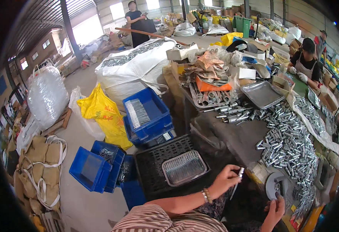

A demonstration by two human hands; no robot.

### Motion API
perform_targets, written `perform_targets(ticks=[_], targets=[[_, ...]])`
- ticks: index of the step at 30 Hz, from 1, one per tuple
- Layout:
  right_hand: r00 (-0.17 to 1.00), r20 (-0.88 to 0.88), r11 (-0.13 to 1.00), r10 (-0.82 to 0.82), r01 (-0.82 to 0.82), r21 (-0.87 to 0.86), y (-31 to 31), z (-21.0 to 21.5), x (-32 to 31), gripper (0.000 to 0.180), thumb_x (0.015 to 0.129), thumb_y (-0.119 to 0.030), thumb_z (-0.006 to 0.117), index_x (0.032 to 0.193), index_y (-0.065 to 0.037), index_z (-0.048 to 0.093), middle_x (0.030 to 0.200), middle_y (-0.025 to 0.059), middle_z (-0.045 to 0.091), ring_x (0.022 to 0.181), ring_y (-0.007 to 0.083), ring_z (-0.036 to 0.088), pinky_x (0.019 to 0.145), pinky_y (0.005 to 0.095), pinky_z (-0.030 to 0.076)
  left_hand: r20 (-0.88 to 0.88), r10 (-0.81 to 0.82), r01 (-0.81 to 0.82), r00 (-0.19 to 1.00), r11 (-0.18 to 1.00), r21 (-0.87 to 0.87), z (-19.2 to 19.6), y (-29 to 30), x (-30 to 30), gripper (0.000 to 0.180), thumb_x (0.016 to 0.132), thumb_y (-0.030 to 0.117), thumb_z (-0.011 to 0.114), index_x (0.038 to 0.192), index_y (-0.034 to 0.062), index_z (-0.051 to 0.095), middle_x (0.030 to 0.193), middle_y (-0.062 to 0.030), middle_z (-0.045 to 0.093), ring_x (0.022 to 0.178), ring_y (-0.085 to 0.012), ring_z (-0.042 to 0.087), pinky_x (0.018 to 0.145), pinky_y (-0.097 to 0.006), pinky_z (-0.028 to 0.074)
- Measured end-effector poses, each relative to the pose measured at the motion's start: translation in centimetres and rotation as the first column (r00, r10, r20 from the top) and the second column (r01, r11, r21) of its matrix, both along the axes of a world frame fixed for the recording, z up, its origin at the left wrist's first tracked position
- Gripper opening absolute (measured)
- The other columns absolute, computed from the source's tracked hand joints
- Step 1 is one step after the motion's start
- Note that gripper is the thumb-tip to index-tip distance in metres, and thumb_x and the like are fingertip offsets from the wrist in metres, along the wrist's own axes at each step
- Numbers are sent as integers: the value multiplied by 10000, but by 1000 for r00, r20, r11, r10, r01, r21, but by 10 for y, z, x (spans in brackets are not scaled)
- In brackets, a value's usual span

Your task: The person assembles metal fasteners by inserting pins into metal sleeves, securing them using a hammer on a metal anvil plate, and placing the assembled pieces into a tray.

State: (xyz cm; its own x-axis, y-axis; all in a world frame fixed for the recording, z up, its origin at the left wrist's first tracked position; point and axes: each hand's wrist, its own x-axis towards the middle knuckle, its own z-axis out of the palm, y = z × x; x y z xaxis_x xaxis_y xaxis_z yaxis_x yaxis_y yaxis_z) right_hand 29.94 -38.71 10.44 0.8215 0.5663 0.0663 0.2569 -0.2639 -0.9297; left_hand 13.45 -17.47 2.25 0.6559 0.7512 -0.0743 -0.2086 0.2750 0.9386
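Note:
Raised over my lap, my left hand [222,182] pinches a shiny metal anchor bolt [241,172], its sleeve upward and a thin rod hanging below. Lower and to the right, my right hand [274,213] is closed with bent fingers. A dark spot shows at its fingertips, but what they hold is too small to tell. Just beyond that hand stands a round grey fixture [270,186] with a hub. Left of my left hand, a shallow metal tray [184,168] filled with rows of silver pieces rests on a black plastic crate [144,162].
A large heap of metal sleeves [289,145] covers the bench at right. Blue bins [86,170] stand left of the crate, with more stacked ones [154,104] beyond. An empty metal tray [263,94] lies farther back. Another person [306,63] in white gloves sits at far right.

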Motion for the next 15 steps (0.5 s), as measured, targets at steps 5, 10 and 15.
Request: perform_targets(ticks=[5, 10, 15], targets=[[995, 97, 999, 4, -7, 31, 7, -7, 9, 311, 1040, -154, 653, 1234, 89, 677, 1044, 112, 706, 868, 190, 605, 794, 341, 516, -38, 104, -107, 994, 988, -111, -21, 19, -35, 476, 994, 133, 703, 1407, 82, 472, 1035, -64, 699, 879, -99, 620, 780, -257, 495], [985, -155, 994, -78, 90, 69, 3, -50, 34, 230, 977, -80, 656, 1193, -2, 663, 882, 43, 618, 692, 135, 592, 599, 285, 494, -77, 181, -189, 981, 974, -127, -26, 25, -53, 473, 987, 131, 703, 1395, 63, 476, 1031, -78, 703, 882, -107, 618, 772, -262, 489], [997, -59, 995, -51, 56, 84, 3, -58, 35, 276, 1027, -72, 590, 1291, -18, 650, 831, -9, 583, 631, 50, 529, 528, 210, 433, -83, 177, -186, 981, 974, -126, -34, 26, -55, 459, 991, 129, 696, 1390, 57, 481, 1044, -90, 696, 910, -120, 631, 788, -273, 483]])
